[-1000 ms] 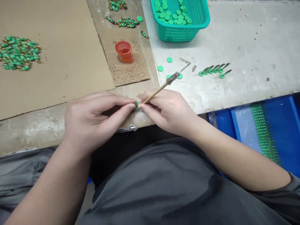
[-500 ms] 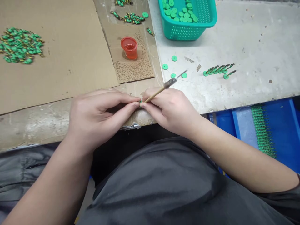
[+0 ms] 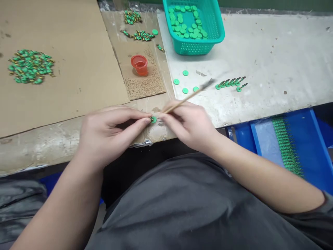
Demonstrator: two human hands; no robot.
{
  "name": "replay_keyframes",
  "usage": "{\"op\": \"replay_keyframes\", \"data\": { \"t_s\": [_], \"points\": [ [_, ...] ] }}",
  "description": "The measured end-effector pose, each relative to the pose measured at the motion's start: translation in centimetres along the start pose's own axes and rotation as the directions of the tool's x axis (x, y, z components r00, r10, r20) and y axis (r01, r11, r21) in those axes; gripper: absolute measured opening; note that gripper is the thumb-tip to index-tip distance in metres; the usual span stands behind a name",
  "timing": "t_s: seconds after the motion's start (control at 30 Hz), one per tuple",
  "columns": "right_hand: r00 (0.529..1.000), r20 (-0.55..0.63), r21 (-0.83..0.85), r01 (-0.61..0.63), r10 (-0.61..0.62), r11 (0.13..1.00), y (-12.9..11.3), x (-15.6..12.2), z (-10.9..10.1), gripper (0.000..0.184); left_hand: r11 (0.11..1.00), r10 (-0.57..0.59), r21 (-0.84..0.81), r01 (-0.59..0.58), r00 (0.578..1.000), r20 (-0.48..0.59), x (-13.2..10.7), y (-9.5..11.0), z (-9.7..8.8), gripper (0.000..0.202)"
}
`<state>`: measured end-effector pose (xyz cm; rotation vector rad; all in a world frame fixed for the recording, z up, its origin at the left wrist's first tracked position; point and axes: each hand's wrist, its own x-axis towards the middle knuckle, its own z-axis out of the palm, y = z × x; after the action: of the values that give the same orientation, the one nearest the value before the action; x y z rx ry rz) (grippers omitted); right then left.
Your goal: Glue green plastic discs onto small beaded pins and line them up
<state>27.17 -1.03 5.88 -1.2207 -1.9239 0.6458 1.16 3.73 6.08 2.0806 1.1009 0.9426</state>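
Observation:
Over the front edge of the table, my left hand [image 3: 109,133] pinches a small piece between thumb and forefinger, and a green button-like disc [image 3: 154,119] shows at its tips. The rest of that piece is hidden by the fingers. Just right of it, apart from the disc, my right hand [image 3: 189,121] holds a thin brush [image 3: 183,100] with a wooden handle. Its dark, motion-blurred end points up and to the right. Beyond the hands, several loose green discs [image 3: 185,73] lie on the table. A red cup [image 3: 140,67] with liquid stands on speckled cardboard [image 3: 145,86].
A green basket [image 3: 195,48] with green discs stands at the back. Finished-looking disc pieces [image 3: 230,83] lie in a row at right. A pile of small green-and-gold parts [image 3: 32,67] rests on cardboard [image 3: 78,62]. Below right, a blue tray [image 3: 309,152] holds rows of green pieces [image 3: 286,149].
My hands have moved slightly apart, and the green disc now shows at my left fingertips. The brush end has swung to the right. The camera view has shifted.

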Motion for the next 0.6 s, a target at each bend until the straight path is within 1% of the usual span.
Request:
{"op": "replay_keyframes", "data": {
  "t_s": [0.07,0.1,0.13,0.2,0.27,0.33,0.47,0.6],
  "points": [
    [0.979,-0.184,0.036,-0.083,0.088,0.996,0.0,-1.5,-0.6,0.022,1.000,-0.018,0.002,0.018,1.000,-0.007,-0.1,0.0,0.0,0.010],
    [0.965,-0.236,0.041,-0.106,0.112,0.994,-0.1,-2.3,-0.9,0.021,0.999,-0.041,-0.009,0.040,0.999,-0.011,-0.1,0.1,-0.1,0.010],
    [0.960,-0.257,0.039,-0.108,0.114,0.993,-0.2,-3.0,-1.3,0.019,0.996,-0.081,-0.044,0.081,0.997,-0.009,-0.1,0.1,-0.2,0.009],
    [0.969,-0.235,0.032,-0.069,0.075,0.997,-0.5,-4.0,-1.9,0.019,0.971,-0.181,-0.158,0.181,0.983,0.015,-0.1,0.2,-0.5,0.009],
    [0.980,-0.193,0.034,-0.032,0.038,0.999,-0.6,-4.6,-2.2,0.019,0.937,-0.239,-0.250,0.242,0.970,0.044,0.2,0.5,-1.0,0.019],
    [0.985,-0.172,0.037,-0.018,0.024,0.999,-0.5,-4.8,-2.3,0.020,0.911,-0.265,-0.308,0.275,0.961,0.076,0.6,1.0,-1.7,0.028],
    [0.984,-0.177,0.038,-0.009,0.015,0.999,-0.2,-4.6,-2.0,0.021,0.846,-0.313,-0.407,0.344,0.939,0.143,1.4,2.8,-2.7,0.037],
    [0.984,-0.181,0.030,0.006,-0.001,1.000,0.0,-4.7,-1.7,0.018,0.783,-0.345,-0.478,0.398,0.917,0.197,2.1,4.3,-3.0,0.043]
  ]
}}
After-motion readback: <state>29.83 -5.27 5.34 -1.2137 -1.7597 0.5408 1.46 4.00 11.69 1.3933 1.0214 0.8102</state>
